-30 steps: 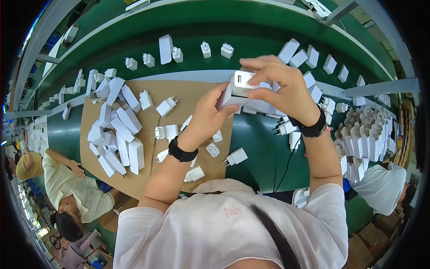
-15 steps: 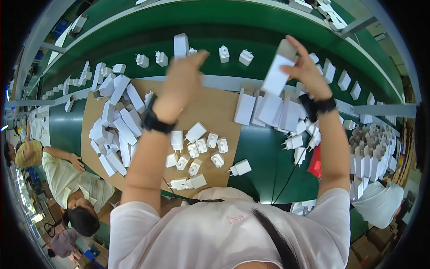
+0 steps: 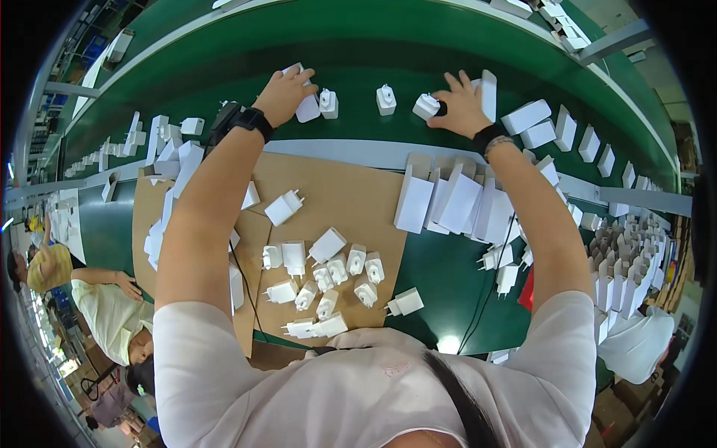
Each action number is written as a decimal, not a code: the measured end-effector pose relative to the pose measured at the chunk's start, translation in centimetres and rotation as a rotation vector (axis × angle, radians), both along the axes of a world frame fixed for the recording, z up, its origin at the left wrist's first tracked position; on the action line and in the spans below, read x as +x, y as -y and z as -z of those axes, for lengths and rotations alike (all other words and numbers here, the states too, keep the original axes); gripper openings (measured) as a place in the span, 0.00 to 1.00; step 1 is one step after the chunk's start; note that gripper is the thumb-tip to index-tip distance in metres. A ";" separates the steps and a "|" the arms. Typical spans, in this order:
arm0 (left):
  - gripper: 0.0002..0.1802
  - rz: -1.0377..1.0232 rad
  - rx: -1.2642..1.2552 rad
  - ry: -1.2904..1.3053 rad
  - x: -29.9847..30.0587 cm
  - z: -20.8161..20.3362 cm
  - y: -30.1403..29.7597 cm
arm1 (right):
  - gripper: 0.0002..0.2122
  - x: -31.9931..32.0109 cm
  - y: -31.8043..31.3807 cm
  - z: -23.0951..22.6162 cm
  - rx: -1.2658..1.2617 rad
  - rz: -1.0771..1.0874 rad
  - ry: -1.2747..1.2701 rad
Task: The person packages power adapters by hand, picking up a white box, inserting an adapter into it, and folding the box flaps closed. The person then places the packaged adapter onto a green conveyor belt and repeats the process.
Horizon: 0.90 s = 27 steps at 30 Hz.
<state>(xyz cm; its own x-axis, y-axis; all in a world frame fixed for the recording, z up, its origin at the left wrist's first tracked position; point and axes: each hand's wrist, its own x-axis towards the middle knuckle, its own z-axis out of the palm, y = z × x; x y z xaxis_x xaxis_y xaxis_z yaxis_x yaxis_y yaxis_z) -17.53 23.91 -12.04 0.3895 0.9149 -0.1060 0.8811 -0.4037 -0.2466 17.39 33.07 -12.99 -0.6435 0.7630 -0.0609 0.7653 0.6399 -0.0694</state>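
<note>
My left hand (image 3: 286, 97) is over the green belt, its fingers curled round a small white box (image 3: 307, 110). A white plug charger (image 3: 328, 104) stands just right of that box. My right hand (image 3: 461, 107) has thumb and forefinger closed about another white charger (image 3: 426, 107) on the belt, its other fingers raised. An upright white box (image 3: 488, 93) stands against the right side of this hand; whether the hand touches it I cannot tell. Between my hands, a single charger (image 3: 386, 100) stands on the belt.
Loose chargers (image 3: 326, 245) lie on brown cardboard (image 3: 321, 175) before me. Open white boxes (image 3: 457, 196) lean in a row at its right. A grey rail (image 3: 358, 151) edges the belt. A dark cable (image 3: 478, 313) hangs at the table's front. Co-workers sit on both sides.
My left hand has moved onto the white box on the belt. The right hand has come down to the charger; the box it held now stands beside it.
</note>
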 end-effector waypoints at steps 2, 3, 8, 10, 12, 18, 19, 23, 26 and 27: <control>0.31 -0.010 0.089 0.048 0.7 -1.4 0.1 | 0.28 0.2 -0.1 0.8 -0.016 0.050 -0.085; 0.31 -0.013 0.089 0.049 0.8 -2.7 0.5 | 0.28 0.6 -0.1 0.1 -0.016 0.047 -0.084; 0.18 -0.376 0.044 1.682 6.0 -11.8 6.0 | 0.15 2.5 3.7 -9.3 -0.664 0.104 -0.978; 0.18 -0.598 -0.465 2.506 7.8 -12.0 8.0 | 0.14 1.5 6.8 -12.7 -0.988 0.245 -1.331; 0.21 -0.616 -0.801 2.675 9.8 -10.6 10.0 | 0.17 0.4 10.2 -15.1 -1.010 0.188 -1.527; 0.22 -0.739 -0.998 2.927 19.0 -11.7 15.0 | 0.18 -1.5 19.0 -15.8 -1.260 0.224 -1.628; 0.22 -0.732 -1.011 2.925 19.5 -11.6 15.6 | 0.18 -0.8 19.3 -15.7 -1.250 0.228 -1.628; 0.28 -0.704 -0.886 2.532 19.3 -11.1 17.0 | 0.20 2.0 18.1 -17.2 -1.124 0.148 -1.591; 0.29 -0.496 -0.580 2.153 19.1 -11.8 17.4 | 0.21 2.6 18.0 -18.3 -0.897 0.179 -1.498; 0.29 -0.492 -0.589 2.153 19.3 -12.1 17.4 | 0.20 2.5 18.2 -18.7 -0.828 0.193 -1.453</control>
<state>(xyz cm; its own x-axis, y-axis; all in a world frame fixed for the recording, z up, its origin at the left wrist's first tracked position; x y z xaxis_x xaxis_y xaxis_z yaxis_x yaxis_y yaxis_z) 1.76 6.49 0.05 0.0918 0.9789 -0.1827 -0.3792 0.2041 0.9025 19.93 14.83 5.74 -0.4303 0.9007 0.0605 -0.1731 -0.0166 -0.9848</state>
